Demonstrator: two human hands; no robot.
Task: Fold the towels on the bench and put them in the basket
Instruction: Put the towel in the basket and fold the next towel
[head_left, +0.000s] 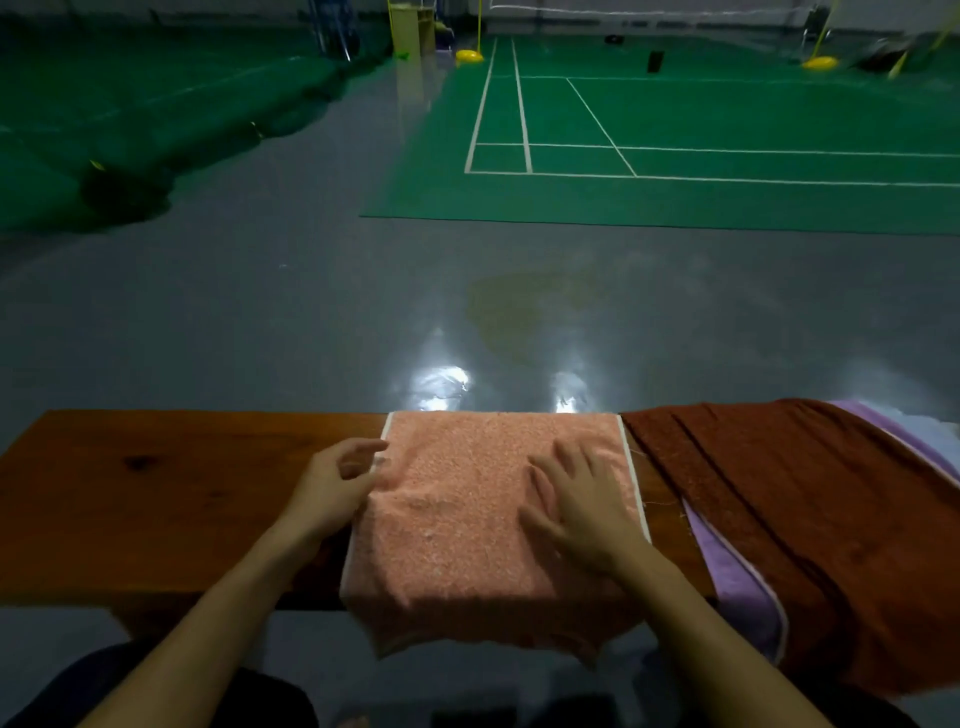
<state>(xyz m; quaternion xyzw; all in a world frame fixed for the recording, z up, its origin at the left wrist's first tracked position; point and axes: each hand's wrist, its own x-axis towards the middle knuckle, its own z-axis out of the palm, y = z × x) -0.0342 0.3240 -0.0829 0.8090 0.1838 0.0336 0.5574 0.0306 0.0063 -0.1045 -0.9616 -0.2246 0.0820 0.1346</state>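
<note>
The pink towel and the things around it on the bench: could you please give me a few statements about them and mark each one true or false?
1. The right hand lies flat with spread fingers on the pink towel. True.
2. The pink towel lies wholly on the bench. False: its near edge hangs over the bench's front.
3. The brown towel lies to the right of the pink one. True.
4. The purple towel lies on top of the brown towel. False: it lies underneath, showing only at the edges.
5. The left hand is on the brown towel. False: it is at the pink towel's left edge.
</note>
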